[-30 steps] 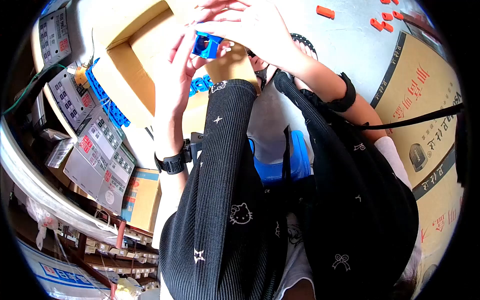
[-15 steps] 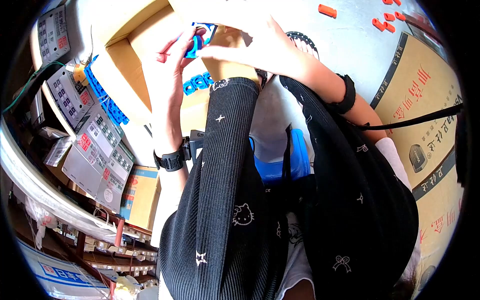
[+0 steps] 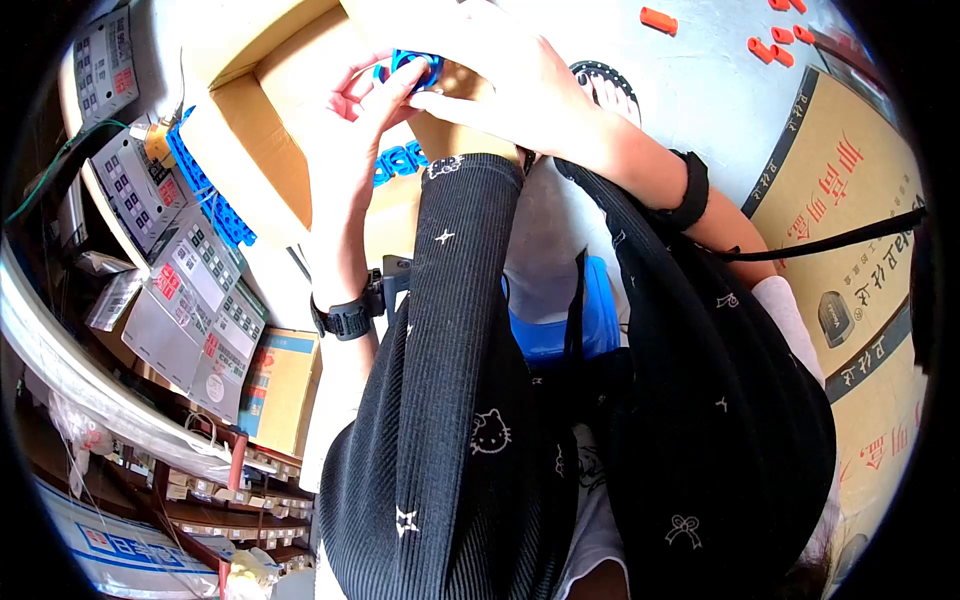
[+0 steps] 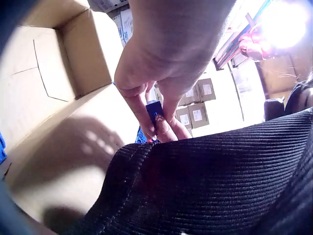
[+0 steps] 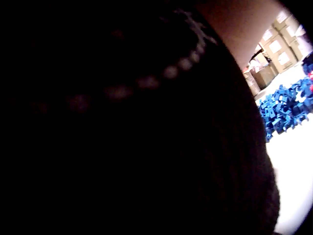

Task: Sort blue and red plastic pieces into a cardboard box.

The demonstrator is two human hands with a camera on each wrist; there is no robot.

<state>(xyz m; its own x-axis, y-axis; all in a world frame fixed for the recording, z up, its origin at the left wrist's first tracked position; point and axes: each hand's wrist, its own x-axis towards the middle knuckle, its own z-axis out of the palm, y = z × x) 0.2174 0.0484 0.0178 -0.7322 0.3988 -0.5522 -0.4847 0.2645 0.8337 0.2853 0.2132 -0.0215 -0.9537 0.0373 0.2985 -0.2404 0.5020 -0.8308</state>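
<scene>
Head view. Left hand: grip closed around a small blue piece, thumb laid along it, other fingers bent behind. Right hand: spread over the far side of the same piece, thumb extended close beneath it; overexposed, so whether this grip pinches or merely touches cannot be told. Blue piece: hard-looking, glossy, rounded in part; held above one knee, beside a cardboard box with smooth brown walls and creased folds. Blue pieces, several, looped in shape, in a row below the hands. Trousers: black, ribbed cloth, white printed motifs. Wrist straps: black, one per arm. Orange pieces: short, tubular, scattered on a grey floor. Cardboard sheets: flat, brown, red and black lettering.

Left wrist view. Left hand from behind, its fingers pinching the blue piece, which shows a flat, squarish end; fingertips just above the ribbed cloth. Cartons: plain, boxy, white labels, in the background.

Right wrist view. Mostly dark cloth; grip hidden. Heap of angular blue pieces, jumbled, near stacked cartons.
</scene>
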